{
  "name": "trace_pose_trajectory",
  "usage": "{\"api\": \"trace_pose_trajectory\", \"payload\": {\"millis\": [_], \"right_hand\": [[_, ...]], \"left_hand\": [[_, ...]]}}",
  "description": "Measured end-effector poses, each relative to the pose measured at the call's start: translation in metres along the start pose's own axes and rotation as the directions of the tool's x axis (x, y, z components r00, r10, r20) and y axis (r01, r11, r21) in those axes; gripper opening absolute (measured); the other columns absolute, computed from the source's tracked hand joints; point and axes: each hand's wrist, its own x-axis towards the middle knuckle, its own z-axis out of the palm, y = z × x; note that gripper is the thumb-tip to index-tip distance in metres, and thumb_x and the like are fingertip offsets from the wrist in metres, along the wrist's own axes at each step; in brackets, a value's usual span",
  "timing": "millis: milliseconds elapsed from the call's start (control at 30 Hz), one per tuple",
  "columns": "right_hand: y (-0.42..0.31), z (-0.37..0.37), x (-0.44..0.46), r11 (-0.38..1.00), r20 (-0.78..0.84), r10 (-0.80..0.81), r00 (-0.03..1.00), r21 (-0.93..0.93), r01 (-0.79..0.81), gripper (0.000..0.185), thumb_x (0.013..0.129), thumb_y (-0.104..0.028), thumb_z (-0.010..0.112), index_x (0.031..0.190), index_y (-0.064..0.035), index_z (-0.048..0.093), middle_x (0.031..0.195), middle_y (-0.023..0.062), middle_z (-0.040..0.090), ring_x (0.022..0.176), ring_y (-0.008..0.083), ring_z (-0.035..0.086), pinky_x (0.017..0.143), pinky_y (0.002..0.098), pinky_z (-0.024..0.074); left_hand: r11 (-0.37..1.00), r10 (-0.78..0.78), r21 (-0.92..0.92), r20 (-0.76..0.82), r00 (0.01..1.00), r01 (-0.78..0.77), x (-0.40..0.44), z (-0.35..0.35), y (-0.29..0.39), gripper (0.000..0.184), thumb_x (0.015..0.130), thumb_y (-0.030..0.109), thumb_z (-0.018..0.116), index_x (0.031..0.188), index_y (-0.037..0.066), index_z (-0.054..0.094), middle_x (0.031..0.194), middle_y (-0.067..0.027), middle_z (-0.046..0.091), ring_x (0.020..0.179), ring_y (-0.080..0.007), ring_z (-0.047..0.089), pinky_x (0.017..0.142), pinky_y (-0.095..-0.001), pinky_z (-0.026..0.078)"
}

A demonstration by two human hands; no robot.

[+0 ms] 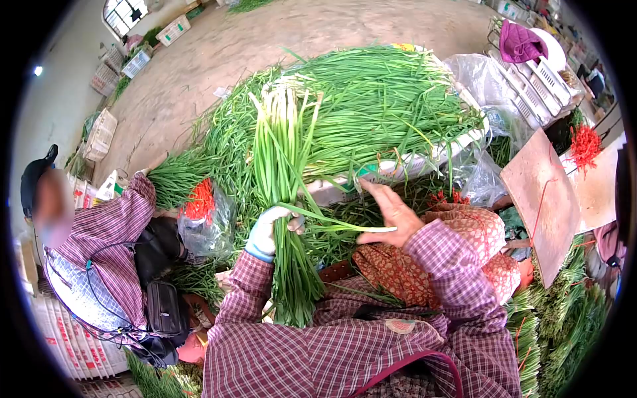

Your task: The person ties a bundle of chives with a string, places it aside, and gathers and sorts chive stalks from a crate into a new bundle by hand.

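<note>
My left hand, in a white glove with a blue cuff, is closed around a bunch of garlic chives. Their pale stem ends point away from me, and the green leaves hang toward my lap. One loose stalk sticks out sideways from the bunch, its white end by the thumb of my right hand. That hand is bare, with fingers stretched and apart; whether it touches the stalk I cannot tell. Beyond both hands lies a large heap of chives on a white crate.
A co-worker sits at left, one arm reaching to chives. Red ties lie beside them, and more red ties hang at right. A tilted board stands near my right arm. Stacked white crates stand at back right.
</note>
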Motion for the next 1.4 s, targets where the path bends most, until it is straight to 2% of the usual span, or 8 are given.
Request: {"api": "trace_pose_trajectory", "payload": {"millis": [167, 333, 567, 733, 833, 967, 1200, 1400], "right_hand": [[-0.048, 0.019, 0.03, 0.867, -0.227, -0.36, 0.905, 0.277, 0.414, 0.063, 0.085, -0.043, 0.065, 0.134, -0.0088, 0.046, 0.138, 0.017, 0.039, 0.131, 0.0327, 0.036, 0.109, 0.0471, 0.031], [-0.076, 0.002, 0.05, 0.56, -0.411, -0.019, 0.912, 0.751, 0.35, 0.051, 0.099, -0.049, 0.038, 0.093, -0.0022, 0.055, 0.081, 0.0093, 0.062, 0.073, 0.0184, 0.063, 0.071, 0.0337, 0.0526], [-0.062, -0.117, 0.043, 0.163, -0.519, 0.26, 0.814, 0.855, 0.493, 0.033, 0.101, -0.035, 0.041, 0.108, -0.0057, 0.054, 0.064, -0.0068, 0.046, 0.043, 0.0016, 0.031, 0.033, 0.0184, 0.0238], [-0.017, -0.104, 0.054, 0.386, -0.012, 0.398, 0.917, 0.909, -0.156, 0.045, 0.1, -0.041, 0.038, 0.127, -0.0065, 0.049, 0.087, 0.0003, 0.063, 0.054, 0.007, 0.043, 0.039, 0.0176, 0.0317], [-0.015, -0.072, 0.078, 0.342, 0.087, 0.364, 0.927, 0.914, -0.22, 0.061, 0.096, -0.05, 0.041, 0.141, -0.0089, 0.038, 0.138, 0.0126, 0.047, 0.127, 0.0339, 0.042, 0.106, 0.0482, 0.0354], [-0.011, -0.077, 0.099, 0.228, 0.018, 0.305, 0.952, 0.969, -0.091, 0.071, 0.098, -0.051, 0.037, 0.15, -0.0088, 0.014, 0.154, 0.0151, 0.02, 0.134, 0.0372, 0.032, 0.107, 0.0557, 0.0326], [0.014, -0.121, 0.084, 0.173, -0.068, 0.186, 0.98, 0.984, 0.036, 0.112, 0.068, -0.082, 0.05, 0.147, -0.0072, 0.023, 0.137, 0.0207, 0.045, 0.12, 0.0377, 0.05, 0.095, 0.056, 0.0463], [0.031, -0.099, 0.033, 0.16, 0.095, -0.058, 0.994, 0.983, -0.085, 0.092, 0.077, -0.066, 0.06, 0.146, -0.014, 0.028, 0.14, 0.0166, 0.045, 0.122, 0.0387, 0.049, 0.101, 0.054, 0.0416]], "left_hand": [[0.995, -0.038, 0.097, 0.031, 0.999, 0.035, -0.003, -0.002, -0.013, 0.027, 0.086, 0.02, 0.057, 0.105, 0.0, 0.056, 0.076, -0.0012, 0.05, 0.062, -0.0113, 0.043, 0.063, -0.0296, 0.04], [0.986, -0.075, 0.159, 0.102, 0.992, 0.058, -0.003, 0.016, -0.017, 0.038, 0.084, 0.028, 0.064, 0.11, 0.002, 0.052, 0.08, -0.0006, 0.048, 0.064, -0.0114, 0.044, 0.064, -0.029, 0.04], [0.999, -0.044, 0.019, 0.187, 0.981, 0.041, -0.005, 0.006, -0.029, 0.036, 0.086, 0.025, 0.064, 0.115, 0.007, 0.053, 0.083, -0.0024, 0.052, 0.062, -0.0136, 0.047, 0.06, -0.0298, 0.038], [0.998, -0.059, 0.042, 0.205, 0.977, 0.051, 0.0, 0.026, -0.029, 0.034, 0.083, 0.028, 0.064, 0.106, 0.006, 0.052, 0.08, -0.0019, 0.049, 0.062, -0.0135, 0.046, 0.061, -0.0305, 0.04], [0.996, -0.07, -0.035, 0.278, 0.958, 0.083, 0.013, 0.043, -0.036, 0.035, 0.084, 0.027, 0.063, 0.111, 0.008, 0.051, 0.081, -0.0017, 0.049, 0.064, -0.0129, 0.045, 0.062, -0.0292, 0.041], [0.996, -0.084, 0.002, 0.238, 0.968, 0.085, 0.032, 0.096, -0.046, 0.032, 0.086, 0.026, 0.061, 0.108, 0.004, 0.052, 0.082, -0.0012, 0.05, 0.067, -0.0142, 0.047, 0.066, -0.0311, 0.042], [0.99, -0.135, 0.077, 0.23, 0.964, 0.12, 0.06, 0.176, -0.113, 0.025, 0.09, 0.029, 0.057, 0.094, 0.004, 0.058, 0.082, -0.003, 0.056, 0.073, -0.0161, 0.055, 0.071, -0.0329, 0.046], [0.981, -0.186, 0.1, 0.208, 0.96, 0.168, 0.043, 0.183, -0.177, 0.026, 0.093, 0.011, 0.055, 0.117, 0.002, 0.054, 0.102, -0.0084, 0.062, 0.088, -0.023, 0.063, 0.074, -0.0386, 0.054]]}}
